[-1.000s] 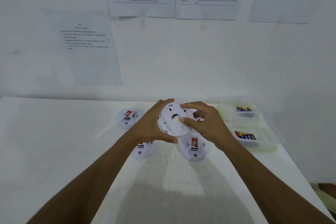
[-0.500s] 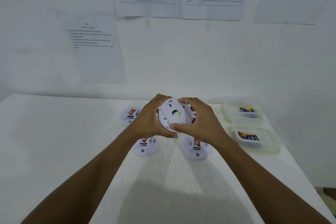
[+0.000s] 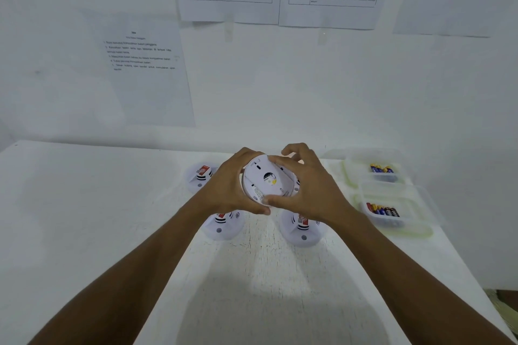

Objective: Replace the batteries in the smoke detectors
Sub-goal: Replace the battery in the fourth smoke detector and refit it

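One white worktop (image 3: 84,204) is carrying everything: two clear tubs, the far tub (image 3: 350,173) and the near tub (image 3: 420,199), are sitting at its right edge with batteries (image 3: 382,211) inside, and three detectors are lying face up on it, the far detector (image 3: 200,176), the near-left detector (image 3: 221,228) and the near-right detector (image 3: 302,232). Above them the left hand (image 3: 224,190) and the right hand (image 3: 308,193) are holding a fourth, the held detector (image 3: 266,182), clear of the worktop between the palms. Over the last second the right thumb (image 3: 273,200) has been leaving the middle of the back plate and sliding down to the lower rim, while the right index finger is now lying across the top rim and the other right fingers (image 3: 291,148) are lifting away, curled. The left fingers (image 3: 246,152) are staying wrapped round the left rim. That is probably a twist starting, to free the back plate and reach the battery bay. Being a round disc, the held detector is showing no long axis; it is standing nearly on edge, its back plate with the dark round label (image 3: 269,178) facing the person and tilting slightly upward.
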